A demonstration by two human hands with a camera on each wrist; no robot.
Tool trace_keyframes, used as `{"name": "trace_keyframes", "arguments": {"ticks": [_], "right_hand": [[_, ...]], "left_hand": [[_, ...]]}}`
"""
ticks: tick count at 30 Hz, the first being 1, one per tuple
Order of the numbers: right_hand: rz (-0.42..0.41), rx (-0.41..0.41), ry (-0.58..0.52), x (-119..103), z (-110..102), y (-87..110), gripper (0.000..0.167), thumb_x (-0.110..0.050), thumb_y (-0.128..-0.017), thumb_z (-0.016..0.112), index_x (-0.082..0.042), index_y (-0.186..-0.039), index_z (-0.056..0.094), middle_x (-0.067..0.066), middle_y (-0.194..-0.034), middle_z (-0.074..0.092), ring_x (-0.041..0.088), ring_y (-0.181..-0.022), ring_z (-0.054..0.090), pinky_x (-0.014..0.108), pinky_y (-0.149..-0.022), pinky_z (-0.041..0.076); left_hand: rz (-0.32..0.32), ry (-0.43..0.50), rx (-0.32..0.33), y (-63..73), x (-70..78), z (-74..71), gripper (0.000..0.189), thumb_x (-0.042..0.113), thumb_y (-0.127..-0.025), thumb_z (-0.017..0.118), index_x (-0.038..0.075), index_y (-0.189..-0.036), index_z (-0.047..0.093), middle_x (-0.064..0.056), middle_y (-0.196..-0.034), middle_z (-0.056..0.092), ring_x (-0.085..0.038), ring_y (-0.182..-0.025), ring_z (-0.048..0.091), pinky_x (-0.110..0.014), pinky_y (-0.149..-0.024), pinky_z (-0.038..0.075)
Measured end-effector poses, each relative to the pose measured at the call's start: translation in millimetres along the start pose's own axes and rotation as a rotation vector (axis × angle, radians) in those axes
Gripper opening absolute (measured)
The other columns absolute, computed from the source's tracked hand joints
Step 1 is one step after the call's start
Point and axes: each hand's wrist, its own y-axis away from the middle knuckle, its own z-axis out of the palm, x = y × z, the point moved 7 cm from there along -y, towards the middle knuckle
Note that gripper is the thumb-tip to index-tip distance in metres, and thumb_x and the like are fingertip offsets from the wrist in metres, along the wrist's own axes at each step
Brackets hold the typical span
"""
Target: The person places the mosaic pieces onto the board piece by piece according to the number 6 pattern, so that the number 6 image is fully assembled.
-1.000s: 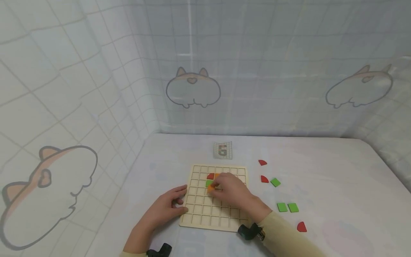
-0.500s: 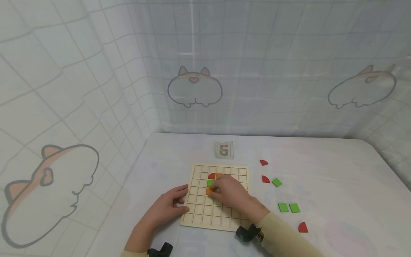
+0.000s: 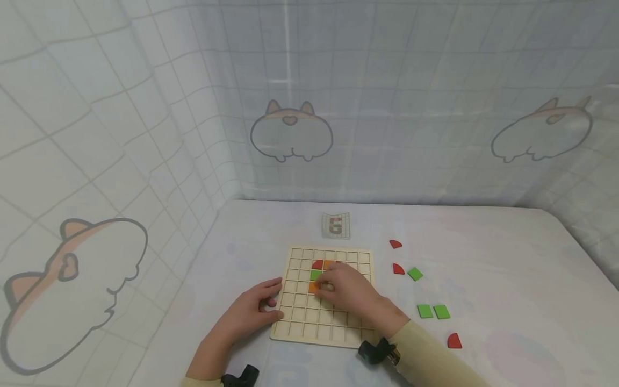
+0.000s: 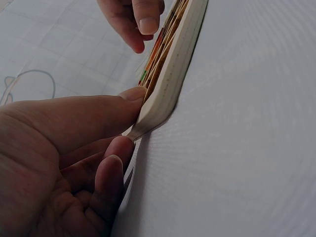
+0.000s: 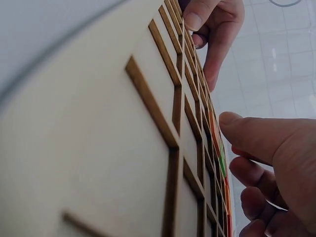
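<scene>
A pale wooden grid board (image 3: pixel 300 322) lies flat on the table. My left hand (image 3: pixel 251 309) grips its left side, the thumb over the edge and curled fingers against the side in the left wrist view. My right hand (image 3: pixel 350 287) is over the board, thumb and index fingertips right at an orange square tile (image 3: pixel 313 287) that sits in a cell. In the right wrist view the tiles lie level with the grid, and no tile shows between my right thumb and fingers. Above it are a green square tile (image 3: pixel 316 275), a red quarter-round tile (image 3: pixel 317 264) and another orange tile (image 3: pixel 329 264). My right hand covers part of the grid.
Right of the board lie loose green square tiles (image 3: pixel 425 311) and red quarter-round tiles (image 3: pixel 398 269). A small pattern card (image 3: pixel 336 226) with a G-like figure lies behind the board. Patterned cloth walls (image 3: pixel 387 134) stand at the back and sides.
The orange tile, tilted in my right fingers one second ago, now lies flat in its cell below the green one. My left hand has stayed at the board's edge.
</scene>
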Motion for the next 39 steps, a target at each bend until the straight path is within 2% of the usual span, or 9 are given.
{"name": "trace_keyframes", "arguments": {"ticks": [9, 13, 18, 25, 29, 36, 39], "right_hand": [[0.015, -0.016, -0.045, 4.5, -6.9, 11.5, 0.024, -0.031, -0.089, 0.076, -0.019, -0.109, 0.078, -0.012, -0.098, 0.065, 0.009, -0.09, 0.057, 0.029, -0.082, 0.048], [0.04, -0.023, -0.056, 8.9, -13.5, 19.6, 0.029, -0.033, -0.088, 0.076, -0.02, -0.114, 0.076, -0.012, -0.107, 0.066, 0.01, -0.101, 0.059, 0.034, -0.09, 0.048], [0.069, -0.019, -0.066, 16.0, -23.1, 32.1, 0.031, -0.034, -0.089, 0.075, -0.02, -0.115, 0.075, -0.012, -0.111, 0.067, 0.011, -0.107, 0.059, 0.036, -0.092, 0.048], [0.129, -0.007, -0.066, 30.0, -37.0, 55.5, 0.033, -0.035, -0.087, 0.077, -0.021, -0.117, 0.075, -0.011, -0.11, 0.067, 0.01, -0.104, 0.059, 0.036, -0.088, 0.05], [0.163, -0.008, -0.029, 39.3, -42.7, 69.0, 0.037, -0.039, -0.085, 0.078, -0.022, -0.118, 0.074, -0.012, -0.113, 0.065, 0.008, -0.102, 0.057, 0.032, -0.084, 0.051], [0.144, 0.075, 0.001, 50.8, -57.7, 92.0, 0.035, -0.032, -0.084, 0.08, -0.018, -0.115, 0.075, -0.011, -0.112, 0.065, 0.009, -0.092, 0.061, 0.03, -0.079, 0.051], [0.193, 0.086, -0.002, 59.6, -62.4, 103.4, 0.035, -0.033, -0.083, 0.08, -0.02, -0.115, 0.074, -0.014, -0.109, 0.064, 0.008, -0.091, 0.06, 0.03, -0.077, 0.051]], "left_hand": [[-0.021, -0.009, 0.003, -0.4, -1.8, 1.1, 0.071, 0.026, -0.079, 0.085, 0.009, -0.141, 0.056, 0.01, -0.145, 0.048, -0.01, -0.09, 0.054, -0.024, -0.07, 0.048], [-0.027, -0.016, 0.013, -0.4, -1.7, 0.9, 0.071, 0.025, -0.078, 0.085, 0.009, -0.14, 0.057, 0.01, -0.145, 0.049, -0.01, -0.09, 0.054, -0.024, -0.07, 0.047], [-0.031, -0.018, 0.016, -0.2, -1.4, 1.1, 0.07, 0.025, -0.078, 0.085, 0.009, -0.14, 0.057, 0.01, -0.143, 0.05, -0.01, -0.09, 0.054, -0.024, -0.07, 0.047], [-0.035, -0.028, 0.014, 0.3, 0.2, 1.4, 0.07, 0.026, -0.078, 0.085, 0.009, -0.141, 0.057, 0.011, -0.144, 0.049, -0.01, -0.09, 0.054, -0.024, -0.071, 0.046], [-0.035, -0.034, 0.016, 0.4, 1.7, -0.3, 0.07, 0.026, -0.079, 0.085, 0.009, -0.141, 0.057, 0.011, -0.144, 0.049, -0.01, -0.09, 0.054, -0.024, -0.071, 0.047], [-0.032, -0.022, 0.017, -0.5, 0.5, 0.1, 0.071, 0.026, -0.078, 0.085, 0.01, -0.141, 0.057, 0.011, -0.144, 0.049, -0.01, -0.09, 0.054, -0.024, -0.071, 0.047], [-0.033, -0.015, 0.017, -1.1, 0.2, 1.1, 0.071, 0.026, -0.078, 0.085, 0.01, -0.141, 0.057, 0.011, -0.144, 0.049, -0.01, -0.09, 0.054, -0.024, -0.071, 0.047]]}}
